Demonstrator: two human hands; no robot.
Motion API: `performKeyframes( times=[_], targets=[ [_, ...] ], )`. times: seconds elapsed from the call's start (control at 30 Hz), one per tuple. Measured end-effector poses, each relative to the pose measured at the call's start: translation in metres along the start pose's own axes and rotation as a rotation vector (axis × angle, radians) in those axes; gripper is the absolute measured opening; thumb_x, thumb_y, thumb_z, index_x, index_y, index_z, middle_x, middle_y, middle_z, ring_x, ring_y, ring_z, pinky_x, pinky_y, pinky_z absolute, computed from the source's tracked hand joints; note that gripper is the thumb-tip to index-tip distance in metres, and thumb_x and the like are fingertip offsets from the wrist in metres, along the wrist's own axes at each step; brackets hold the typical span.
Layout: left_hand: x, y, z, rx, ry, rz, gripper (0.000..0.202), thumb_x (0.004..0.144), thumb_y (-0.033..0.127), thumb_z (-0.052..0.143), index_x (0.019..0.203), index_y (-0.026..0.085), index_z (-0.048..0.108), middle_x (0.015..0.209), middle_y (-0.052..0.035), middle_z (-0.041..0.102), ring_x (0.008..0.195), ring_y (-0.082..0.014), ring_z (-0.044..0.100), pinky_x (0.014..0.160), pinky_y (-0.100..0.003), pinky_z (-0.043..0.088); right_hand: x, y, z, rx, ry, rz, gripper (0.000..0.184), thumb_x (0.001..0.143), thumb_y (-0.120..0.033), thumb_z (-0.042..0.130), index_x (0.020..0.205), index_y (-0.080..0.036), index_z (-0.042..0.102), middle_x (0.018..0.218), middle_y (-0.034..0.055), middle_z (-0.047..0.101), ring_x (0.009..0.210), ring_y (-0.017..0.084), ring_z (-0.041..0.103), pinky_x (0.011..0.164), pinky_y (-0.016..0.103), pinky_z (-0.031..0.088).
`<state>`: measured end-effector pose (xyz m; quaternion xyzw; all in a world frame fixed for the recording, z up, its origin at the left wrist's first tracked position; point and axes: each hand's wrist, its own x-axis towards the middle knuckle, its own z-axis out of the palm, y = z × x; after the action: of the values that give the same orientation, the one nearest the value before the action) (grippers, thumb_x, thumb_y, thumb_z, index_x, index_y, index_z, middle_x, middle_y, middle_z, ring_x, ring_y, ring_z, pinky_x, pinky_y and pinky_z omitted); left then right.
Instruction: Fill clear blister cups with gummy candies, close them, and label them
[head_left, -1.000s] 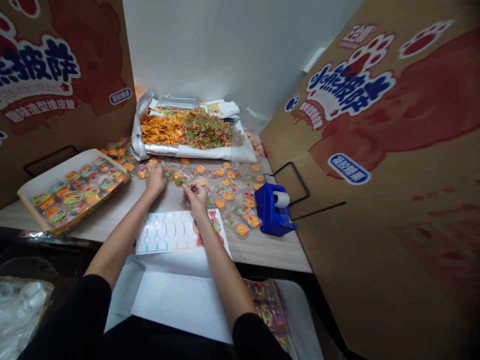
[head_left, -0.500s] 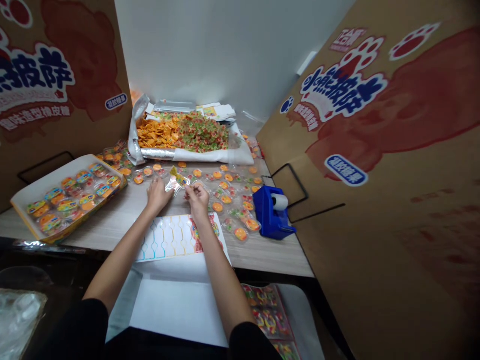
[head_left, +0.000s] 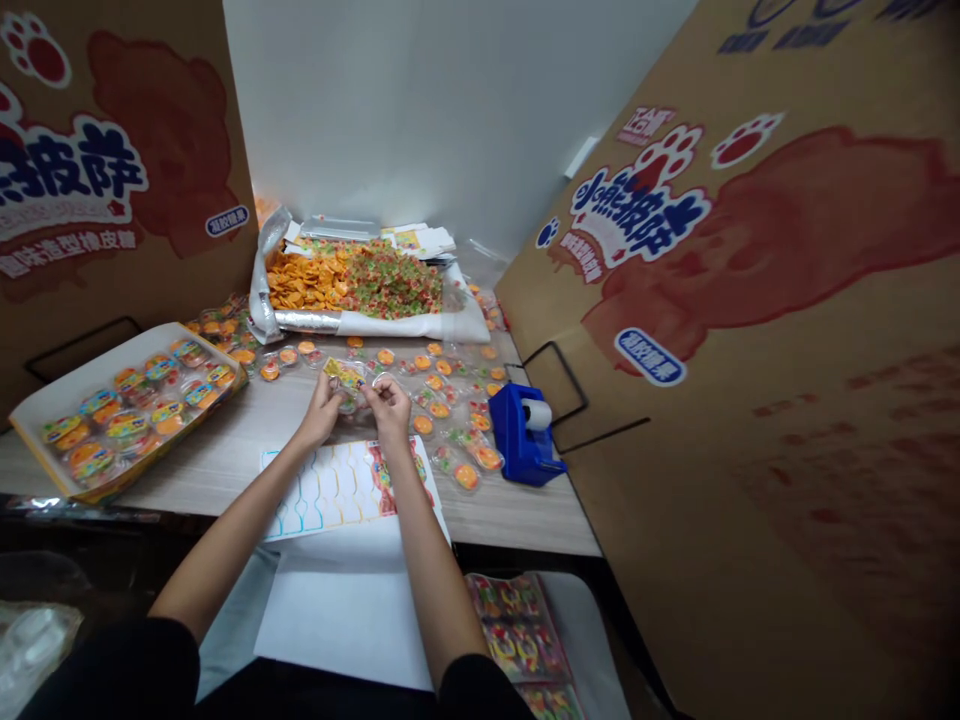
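Both my hands meet above the wooden table (head_left: 517, 515), just beyond a sticker sheet (head_left: 337, 485). My left hand (head_left: 324, 403) pinches a small clear candy cup (head_left: 346, 379) with a colourful lid, held tilted. My right hand (head_left: 390, 400) is closed on the same cup from the right, fingertips at its edge. Several more clear cups with orange candy (head_left: 439, 410) lie spread on the table right of my hands.
A cardboard tray of sealed cups (head_left: 124, 405) sits at the left. A foil-lined pile of orange and green-red candy (head_left: 352, 280) lies at the back. A blue tape dispenser (head_left: 521, 435) stands at the right. Printed cardboard walls (head_left: 750, 350) enclose both sides. White paper covers my lap.
My left hand left the table with a cup and came toward my right hand. Both hands now hold the cup nearer me. The camera view shifted slightly.
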<state>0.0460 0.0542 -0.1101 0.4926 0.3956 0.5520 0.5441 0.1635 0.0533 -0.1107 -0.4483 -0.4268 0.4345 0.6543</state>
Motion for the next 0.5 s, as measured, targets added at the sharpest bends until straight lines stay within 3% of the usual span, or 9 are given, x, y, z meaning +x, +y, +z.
performKeyframes(
  times=[0.13, 0.23, 0.37, 0.5],
  targets=[
    [-0.0038, 0.0028, -0.0007, -0.009, 0.051, -0.019, 0.044, 0.06, 0.026, 0.065, 0.102, 0.017, 0.055, 0.094, -0.0034, 0.064, 0.076, -0.0141, 0.06, 0.059, -0.021, 0.048, -0.0015, -0.0006, -0.001, -0.065, -0.014, 0.002, 0.046, 0.06, -0.056, 0.073, 0.066, -0.022, 0.044, 0.056, -0.0085, 0.041, 0.051, 0.007, 0.037, 0.051, 0.022, 0.032],
    [-0.0043, 0.0036, -0.0028, 0.01, 0.053, -0.059, 0.032, 0.061, 0.034, 0.067, 0.086, 0.016, 0.058, 0.076, -0.0015, 0.062, 0.066, -0.0131, 0.057, 0.057, -0.022, 0.047, -0.0016, -0.0009, -0.0007, -0.116, -0.013, 0.001, 0.045, 0.059, -0.054, 0.074, 0.064, -0.022, 0.044, 0.054, -0.0091, 0.038, 0.05, 0.007, 0.034, 0.049, 0.021, 0.029],
    [-0.0023, 0.0012, -0.0029, 0.045, 0.049, -0.084, 0.034, 0.062, 0.044, 0.072, 0.073, 0.015, 0.058, 0.062, 0.0002, 0.058, 0.058, -0.0123, 0.053, 0.053, -0.022, 0.044, 0.0007, 0.0018, 0.0, -0.191, -0.001, 0.003, 0.044, 0.056, -0.05, 0.078, 0.062, -0.022, 0.044, 0.052, -0.0104, 0.035, 0.05, 0.007, 0.032, 0.048, 0.021, 0.026],
    [0.0011, -0.0014, -0.0029, 0.068, 0.087, -0.07, 0.042, 0.064, 0.052, 0.073, 0.078, 0.015, 0.06, 0.065, 0.0001, 0.06, 0.056, -0.0113, 0.053, 0.051, -0.021, 0.043, 0.0018, 0.0082, 0.001, -0.226, 0.016, 0.02, 0.04, 0.056, -0.049, 0.077, 0.066, -0.021, 0.05, 0.056, -0.0081, 0.044, 0.053, 0.009, 0.041, 0.052, 0.022, 0.035]
  ],
)
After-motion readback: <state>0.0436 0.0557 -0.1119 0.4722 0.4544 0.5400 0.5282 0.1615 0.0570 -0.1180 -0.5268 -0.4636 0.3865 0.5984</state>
